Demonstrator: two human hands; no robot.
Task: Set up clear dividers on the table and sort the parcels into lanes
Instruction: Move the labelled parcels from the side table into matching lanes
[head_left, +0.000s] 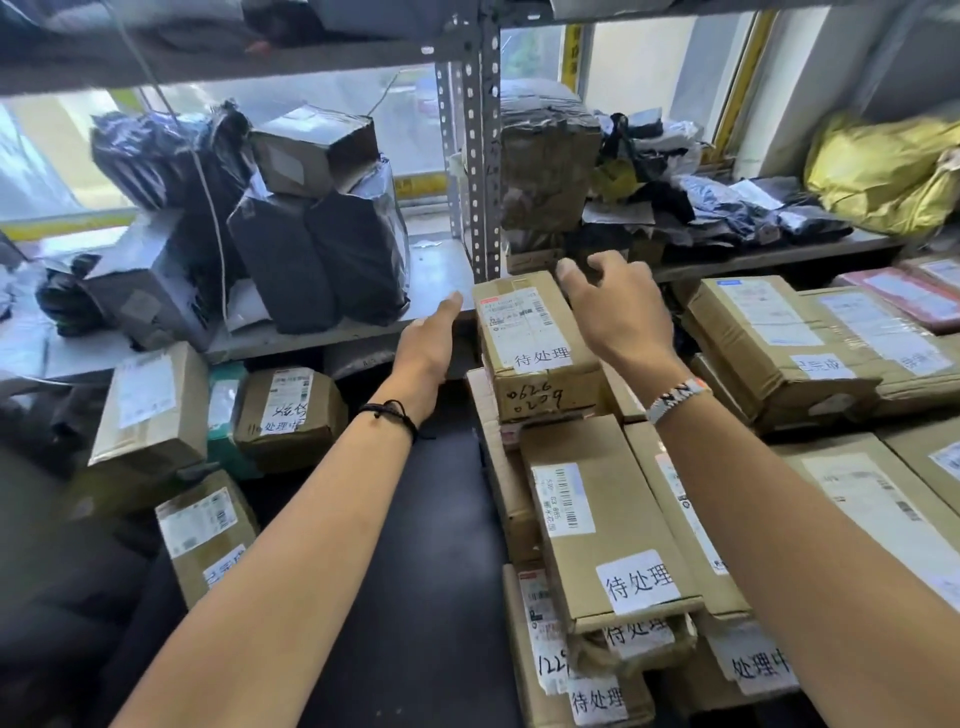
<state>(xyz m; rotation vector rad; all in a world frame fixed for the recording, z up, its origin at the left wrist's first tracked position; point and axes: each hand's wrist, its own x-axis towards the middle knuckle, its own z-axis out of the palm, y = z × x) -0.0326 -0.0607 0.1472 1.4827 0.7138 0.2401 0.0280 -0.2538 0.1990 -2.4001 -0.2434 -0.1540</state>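
Above stacked parcels, reaching toward a labelled box, left hand flat, right hand loosely spread, both empty.

Both arms reach forward: left hand flat, right hand loosely spread.

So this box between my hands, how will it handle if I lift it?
Likely stiff: the box keeps square corners. It is fairly small, so probably not heavy. Perched on other boxes, it might tip if pushed.

Grey slotted-steel shelving; behind it, bright daylit windows with yellow frames
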